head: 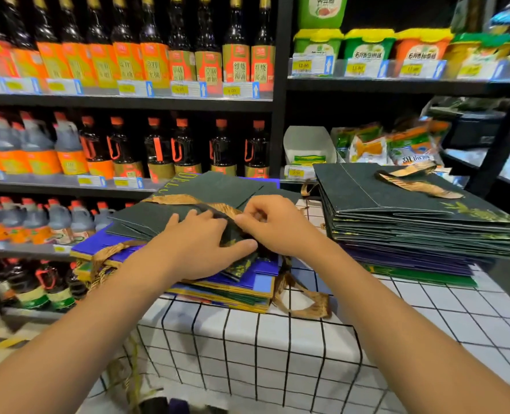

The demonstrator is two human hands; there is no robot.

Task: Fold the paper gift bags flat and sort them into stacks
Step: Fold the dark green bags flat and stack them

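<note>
Two stacks of flattened paper bags sit on my bench (277, 339), a surface with a white cover ruled in black grid lines. Shelves of dark sauce bottles (158, 144) with orange labels and caps stand close behind the left stack (188, 282), and packets and tubs fill the shelves behind the right stack (420, 231), which is taller and squarer, with a gold ribbon handle (412, 180) lying on top. Between the stacks I see only a narrow strip of bench. The dark green bag (206, 201) I am folding lies on the left stack, over blue and gold-edged bags; its paper looks matte and stiff, with creased panels. My left hand (200, 243) presses flat on it, fingers straight. My right hand (274, 225) has its grip pinched on the bag's folded edge beside the woven gold handle (188, 201).
</note>
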